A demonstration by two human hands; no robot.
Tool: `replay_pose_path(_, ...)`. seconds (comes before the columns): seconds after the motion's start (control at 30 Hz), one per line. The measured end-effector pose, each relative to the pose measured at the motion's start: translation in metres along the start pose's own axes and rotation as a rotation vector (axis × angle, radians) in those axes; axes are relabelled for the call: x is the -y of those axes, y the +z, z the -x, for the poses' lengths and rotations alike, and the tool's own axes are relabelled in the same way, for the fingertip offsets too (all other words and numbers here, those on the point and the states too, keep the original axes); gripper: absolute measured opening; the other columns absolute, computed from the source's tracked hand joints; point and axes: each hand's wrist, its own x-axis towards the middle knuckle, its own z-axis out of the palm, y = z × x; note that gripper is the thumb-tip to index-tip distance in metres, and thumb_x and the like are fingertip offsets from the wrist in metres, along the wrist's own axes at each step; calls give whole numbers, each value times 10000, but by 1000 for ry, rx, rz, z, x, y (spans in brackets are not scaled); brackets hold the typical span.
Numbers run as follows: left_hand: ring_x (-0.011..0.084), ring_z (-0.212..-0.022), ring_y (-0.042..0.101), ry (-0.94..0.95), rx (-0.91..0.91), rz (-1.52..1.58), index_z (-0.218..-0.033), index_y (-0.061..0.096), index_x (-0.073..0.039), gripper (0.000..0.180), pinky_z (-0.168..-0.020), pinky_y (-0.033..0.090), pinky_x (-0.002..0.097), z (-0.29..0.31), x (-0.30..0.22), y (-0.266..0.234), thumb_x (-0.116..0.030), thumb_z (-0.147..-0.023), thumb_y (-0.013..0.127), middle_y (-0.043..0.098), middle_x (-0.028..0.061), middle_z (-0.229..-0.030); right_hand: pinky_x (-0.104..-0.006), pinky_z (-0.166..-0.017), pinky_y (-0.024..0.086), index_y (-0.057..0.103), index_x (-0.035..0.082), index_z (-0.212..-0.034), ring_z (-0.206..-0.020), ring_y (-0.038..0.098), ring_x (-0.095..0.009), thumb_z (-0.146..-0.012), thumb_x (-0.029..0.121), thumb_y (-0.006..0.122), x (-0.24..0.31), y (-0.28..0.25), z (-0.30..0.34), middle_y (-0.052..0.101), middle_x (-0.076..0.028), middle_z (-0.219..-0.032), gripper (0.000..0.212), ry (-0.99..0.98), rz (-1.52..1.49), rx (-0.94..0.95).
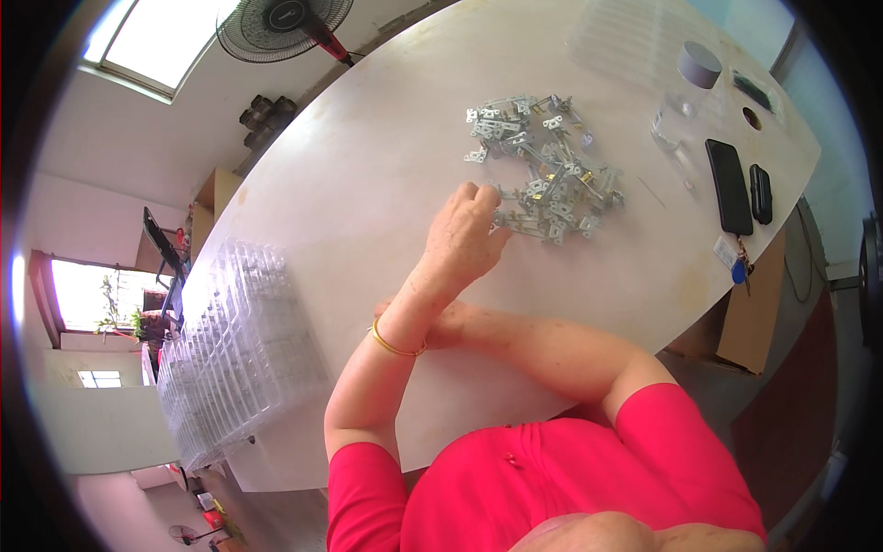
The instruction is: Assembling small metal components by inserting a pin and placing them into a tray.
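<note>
Small silvery metal brackets (543, 175), some with brass-coloured bits, lie in a loose heap on the white table. My left hand (467, 230) reaches to the near left edge of this heap, its fingers curled together among the closest pieces. What they pinch, if anything, is hidden by the hand. A yellow bangle (395, 346) circles my left wrist. My right forearm crosses beneath the left one, so my right hand (446, 324) is mostly covered by the left wrist. Its fingers do not show well enough to read.
Stacked clear plastic trays (244, 340) stand at the table's left edge. Toward the right are a clear bottle with a grey cap (699, 64), a black phone (729, 187), a small black case (761, 194) and keys (739, 269). A cardboard box (750, 308) sits below the right edge.
</note>
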Motion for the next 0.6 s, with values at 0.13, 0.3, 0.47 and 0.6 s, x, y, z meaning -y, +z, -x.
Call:
replay_pose_path(0.13,358,-969,607,19,39,-63,-1101,586,-24,288,-832,497,431,-1,1,11,-110,-845,685,594,154,-1067,-374,-629,382,457,76,-801,-675,403,-181,-853,180,613,-3,-1,2,448,-51,-729,195,-38,104,-5)
replay_pose_path(0.3,384,-981,599,13,96,-107,-1084,590,-34,228,-829,495,454,2,1,13,-51,-859,626,594,163,-1051,-368,-610,375,450,89,-779,-656,400,-184,-843,180,616,-12,4,1,433,-43,-706,200,-175,147,-76)
replay_pose_path(0.47,393,-973,602,-50,140,-62,-1001,565,5,191,-801,499,477,10,-3,0,42,-821,516,597,189,-994,-333,-632,412,470,90,-763,-694,463,-160,-841,177,636,12,-7,5,505,-9,-710,203,143,-65,102)
replay_pose_path(0.6,384,-980,604,-37,195,-177,-988,573,4,174,-799,501,469,14,-3,-9,30,-822,527,600,182,-1000,-336,-668,430,496,92,-760,-725,480,-146,-863,178,628,-13,2,-3,531,-13,-727,188,34,-25,23)
